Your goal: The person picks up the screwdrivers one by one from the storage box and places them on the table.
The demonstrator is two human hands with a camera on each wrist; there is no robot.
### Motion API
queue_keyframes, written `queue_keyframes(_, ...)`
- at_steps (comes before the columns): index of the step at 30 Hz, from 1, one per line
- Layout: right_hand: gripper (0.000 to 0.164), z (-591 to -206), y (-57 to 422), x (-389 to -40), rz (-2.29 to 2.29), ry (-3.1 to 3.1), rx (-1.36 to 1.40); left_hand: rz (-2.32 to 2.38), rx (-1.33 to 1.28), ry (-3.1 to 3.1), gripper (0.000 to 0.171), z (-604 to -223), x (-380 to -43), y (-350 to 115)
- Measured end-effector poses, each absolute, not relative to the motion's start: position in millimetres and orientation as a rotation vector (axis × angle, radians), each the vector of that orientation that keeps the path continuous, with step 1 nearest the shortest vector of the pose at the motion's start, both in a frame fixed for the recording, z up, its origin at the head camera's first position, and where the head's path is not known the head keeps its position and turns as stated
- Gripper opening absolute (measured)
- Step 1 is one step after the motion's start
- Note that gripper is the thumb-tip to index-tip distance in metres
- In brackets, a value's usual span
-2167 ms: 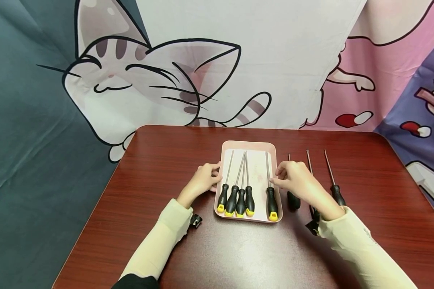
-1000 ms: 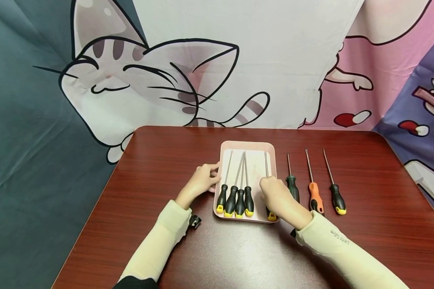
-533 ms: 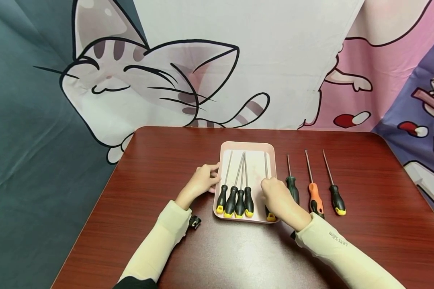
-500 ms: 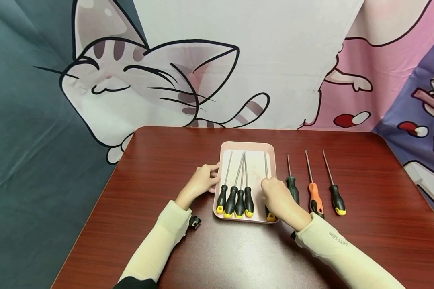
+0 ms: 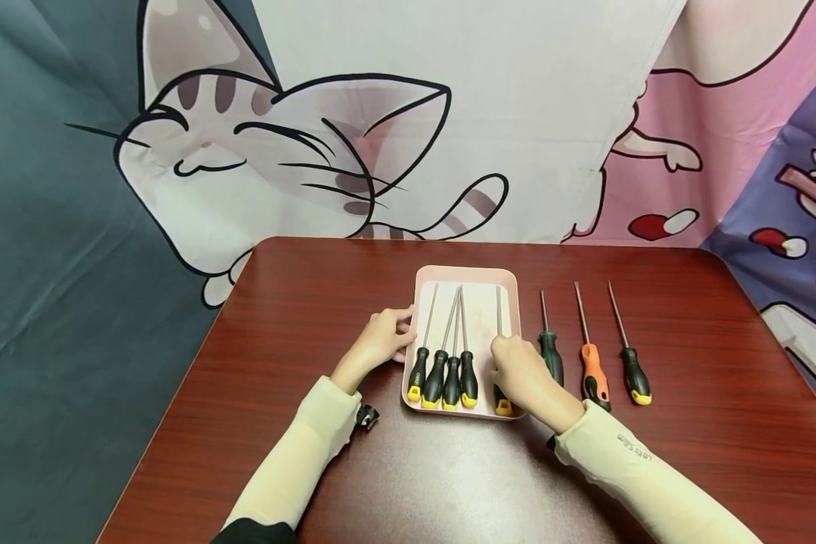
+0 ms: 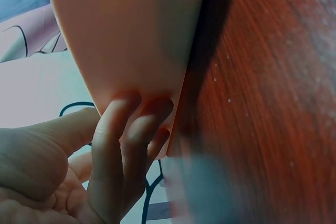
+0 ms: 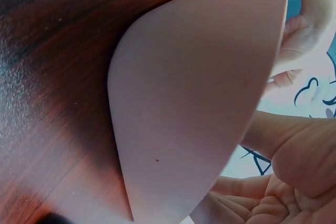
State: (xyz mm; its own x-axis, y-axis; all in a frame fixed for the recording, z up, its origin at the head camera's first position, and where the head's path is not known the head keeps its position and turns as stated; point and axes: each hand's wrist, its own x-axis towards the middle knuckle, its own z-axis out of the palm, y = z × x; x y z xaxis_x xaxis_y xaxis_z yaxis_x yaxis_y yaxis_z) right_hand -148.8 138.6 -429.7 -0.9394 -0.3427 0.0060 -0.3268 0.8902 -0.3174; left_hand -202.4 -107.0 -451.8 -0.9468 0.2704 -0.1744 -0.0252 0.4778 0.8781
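Gripping the tray at its left side, your left hand is pressing bent fingers against the outer wall, with the thumb at the rim. Your right hand is holding the rightmost screwdriver inside the tray, fingers curled at its handle, fingertips hidden from view. Four screwdrivers are lying left of it there. On the tabletop, a green driver, an orange driver and a black driver are lying right of the tray.
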Motion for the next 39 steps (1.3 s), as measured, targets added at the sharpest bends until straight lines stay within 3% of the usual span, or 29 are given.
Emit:
queue_keyframes(29, 0.027, -435, 138, -162, -0.566, 2.972, -0.27, 1.481, 0.198, 2.432, 0.056, -452, -202, -107)
queue_keyframes(39, 0.032, -435, 136, -161, -0.498, 2.985, -0.312, 1.475, 0.203, 2.444, 0.055, -453, -202, -108)
